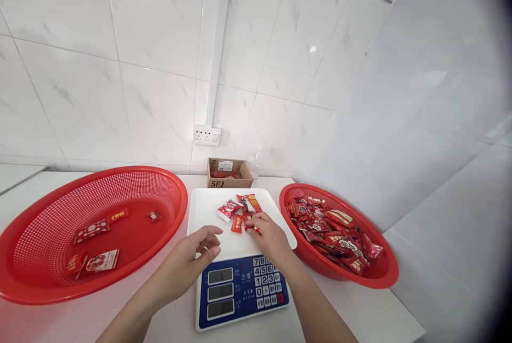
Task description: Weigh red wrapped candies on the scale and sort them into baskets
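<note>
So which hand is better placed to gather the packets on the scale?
Probably the right hand: its fingers touch the packets on the scale. The left hand is apart from them, curved and holding nothing visible.

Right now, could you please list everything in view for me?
table: one, white, foreground
scale: one, white and blue, on table
scale packets: at least four, mostly red, on scale
left basket: one, red, left of scale
left packets: at least five, mostly red, in left basket
right basket: one, red, right of scale
right packets: many, mostly red, in right basket
cardboard box: one, brown, behind scale, red items inside
plastic bottle: one, clear, beside box
wall tiles: several, white-grey, behind table
socket: one, white, on tiles
trunking: one, white, above socket
left hand: one, empty, over scale
right hand: one, on scale packets
</note>
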A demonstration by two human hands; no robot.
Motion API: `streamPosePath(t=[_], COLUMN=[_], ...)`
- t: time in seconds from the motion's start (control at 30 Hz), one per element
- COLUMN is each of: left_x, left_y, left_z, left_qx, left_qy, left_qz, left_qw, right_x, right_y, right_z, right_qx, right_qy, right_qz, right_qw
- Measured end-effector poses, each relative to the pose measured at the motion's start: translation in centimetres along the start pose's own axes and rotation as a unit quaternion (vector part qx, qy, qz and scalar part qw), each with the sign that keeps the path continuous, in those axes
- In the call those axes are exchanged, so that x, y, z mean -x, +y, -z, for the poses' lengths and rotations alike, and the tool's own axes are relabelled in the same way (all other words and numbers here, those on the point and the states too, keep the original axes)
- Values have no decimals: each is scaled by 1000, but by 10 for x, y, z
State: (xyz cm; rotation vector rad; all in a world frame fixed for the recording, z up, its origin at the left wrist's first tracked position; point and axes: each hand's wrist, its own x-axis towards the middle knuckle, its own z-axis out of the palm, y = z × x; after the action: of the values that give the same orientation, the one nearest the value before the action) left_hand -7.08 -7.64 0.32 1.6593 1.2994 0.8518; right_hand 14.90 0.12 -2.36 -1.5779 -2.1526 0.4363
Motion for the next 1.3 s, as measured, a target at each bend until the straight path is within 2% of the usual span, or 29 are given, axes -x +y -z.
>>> streamPosePath(t=[0.17, 0.33, 0.53, 0.8, 1.0, 1.17, 1.3], left_x=[0, 1, 2, 1, 2, 3, 2], left_y=[0, 0, 3, 2, 4, 2, 1], left_z=[1, 0, 2, 3, 2, 1, 2], left_qx=[-3, 0, -7, 1, -2, -2, 2], left_qy=[-6, -7, -2, 6, 0, -3, 3], left_qz=[-1, -8, -14, -14, -13, -13, -17], left_qw=[1000, 1000, 1000, 1000, 1000, 1000, 1000], right_x=[-2, -25, -49, -42, -39, -42, -43], right_y=[1, 3, 10, 14, -9, -22, -19], right_z=[6, 13, 9, 8, 13, 2, -2], right_qx=[-34, -34, 15, 11, 5, 60, 49], right_qy=[4, 50, 7, -8, 19, -27, -30], right_qz=[12, 0, 8, 34, 35, 56, 53], right_qw=[999, 998, 1000, 999, 999, 996, 997])
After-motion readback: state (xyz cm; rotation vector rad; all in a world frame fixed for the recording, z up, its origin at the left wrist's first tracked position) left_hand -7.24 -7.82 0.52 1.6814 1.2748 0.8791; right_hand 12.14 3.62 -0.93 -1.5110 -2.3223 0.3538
